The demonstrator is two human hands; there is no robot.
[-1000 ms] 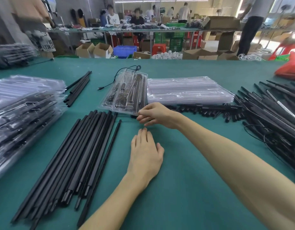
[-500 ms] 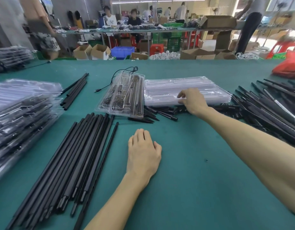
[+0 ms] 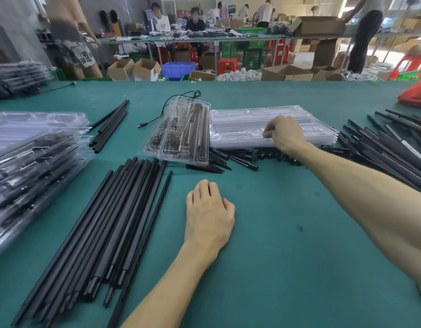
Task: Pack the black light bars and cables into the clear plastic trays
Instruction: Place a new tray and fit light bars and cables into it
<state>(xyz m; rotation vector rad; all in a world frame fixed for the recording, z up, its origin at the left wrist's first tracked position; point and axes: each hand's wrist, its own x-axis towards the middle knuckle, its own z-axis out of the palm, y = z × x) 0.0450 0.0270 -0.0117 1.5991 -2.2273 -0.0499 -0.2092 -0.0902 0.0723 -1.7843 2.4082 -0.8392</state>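
Observation:
A stack of empty clear plastic trays [image 3: 242, 124] lies at the table's centre right. My right hand [image 3: 284, 133] reaches onto its near edge, fingers curled and pinching the top tray. Left of the stack sits a filled tray [image 3: 178, 136] holding black parts, with a black cable [image 3: 166, 107] trailing out. My left hand [image 3: 208, 214] rests flat on the green table, holding nothing. A long row of black light bars [image 3: 105, 233] lies to its left. Short black pieces [image 3: 230, 159] lie below the trays.
Filled clear trays [image 3: 27, 162] are piled at the left edge. More black bars [image 3: 389, 143] fan out at the right, and a few black bars [image 3: 110, 124] lie behind the left pile. A red bag [image 3: 415, 93] sits far right. People work at benches beyond the table.
My right hand moved from the filled tray's near corner rightward and up onto the empty tray stack, where it now pinches the top tray. My left hand stayed put.

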